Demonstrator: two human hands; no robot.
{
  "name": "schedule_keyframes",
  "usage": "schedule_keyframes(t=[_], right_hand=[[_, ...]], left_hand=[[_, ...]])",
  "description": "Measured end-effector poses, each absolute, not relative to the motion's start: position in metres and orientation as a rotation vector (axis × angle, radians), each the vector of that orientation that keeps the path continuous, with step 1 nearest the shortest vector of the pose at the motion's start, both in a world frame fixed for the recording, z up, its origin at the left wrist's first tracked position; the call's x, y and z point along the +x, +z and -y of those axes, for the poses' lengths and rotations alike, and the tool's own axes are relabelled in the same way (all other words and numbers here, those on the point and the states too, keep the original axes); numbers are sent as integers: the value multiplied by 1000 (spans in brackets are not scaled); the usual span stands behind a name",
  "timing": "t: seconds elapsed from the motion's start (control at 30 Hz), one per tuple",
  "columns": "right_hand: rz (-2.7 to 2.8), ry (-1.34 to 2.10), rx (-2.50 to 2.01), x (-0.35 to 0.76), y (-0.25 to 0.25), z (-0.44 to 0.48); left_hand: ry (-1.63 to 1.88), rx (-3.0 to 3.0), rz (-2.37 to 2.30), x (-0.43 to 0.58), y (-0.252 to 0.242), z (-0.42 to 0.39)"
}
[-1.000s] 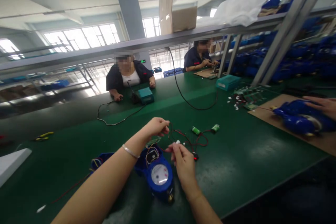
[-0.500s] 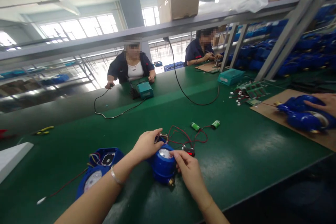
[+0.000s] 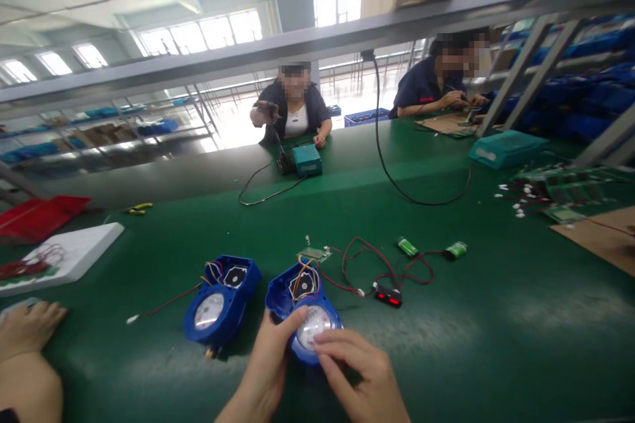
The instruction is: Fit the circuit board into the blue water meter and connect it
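A blue water meter (image 3: 303, 307) with an open wiring compartment lies on the green table (image 3: 471, 324) in front of me. My left hand (image 3: 270, 357) grips its left side, thumb near the round dial. My right hand (image 3: 360, 373) holds its lower right edge, fingers over the dial's rim. Red and black wires (image 3: 377, 268) run from the meter to a small circuit board (image 3: 315, 253), a black part with a red light (image 3: 387, 297) and two green batteries (image 3: 431, 249). A second blue meter (image 3: 218, 301) lies just to the left, apart from my hands.
Another person's hand (image 3: 27, 327) rests at the left edge near a white foam block (image 3: 69, 254). Two seated workers (image 3: 295, 106) face me across the table, with a teal box (image 3: 306, 160) and black cables. Circuit boards (image 3: 560, 192) and cardboard (image 3: 595, 231) lie right.
The view has swung left and down. Both hands have drawn the meter nearer to me and now clasp it around the dial. The second meter has come fully into view.
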State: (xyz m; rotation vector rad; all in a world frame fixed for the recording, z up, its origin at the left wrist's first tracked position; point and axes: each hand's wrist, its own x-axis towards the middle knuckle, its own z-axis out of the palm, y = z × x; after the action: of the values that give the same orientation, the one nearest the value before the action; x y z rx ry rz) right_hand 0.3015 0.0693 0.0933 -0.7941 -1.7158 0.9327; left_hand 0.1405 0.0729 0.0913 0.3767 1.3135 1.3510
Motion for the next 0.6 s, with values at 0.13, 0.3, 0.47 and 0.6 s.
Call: schedule_keyframes(t=[0.13,0.3,0.47,0.6], right_hand=[[1585,910,-975,310,90,-90],[1351,1082,-1343,312,88,-133],[1400,1613,-1113,303,100,-133],[1510,1311,-1071,312,99,-97]], left_hand=[[1313,143,-1191,144,89,-70],[1280,177,-1130,147,94,-68],[1346,399,-1043,157,110,-52],[1391,657,-1163,159,108,-29]])
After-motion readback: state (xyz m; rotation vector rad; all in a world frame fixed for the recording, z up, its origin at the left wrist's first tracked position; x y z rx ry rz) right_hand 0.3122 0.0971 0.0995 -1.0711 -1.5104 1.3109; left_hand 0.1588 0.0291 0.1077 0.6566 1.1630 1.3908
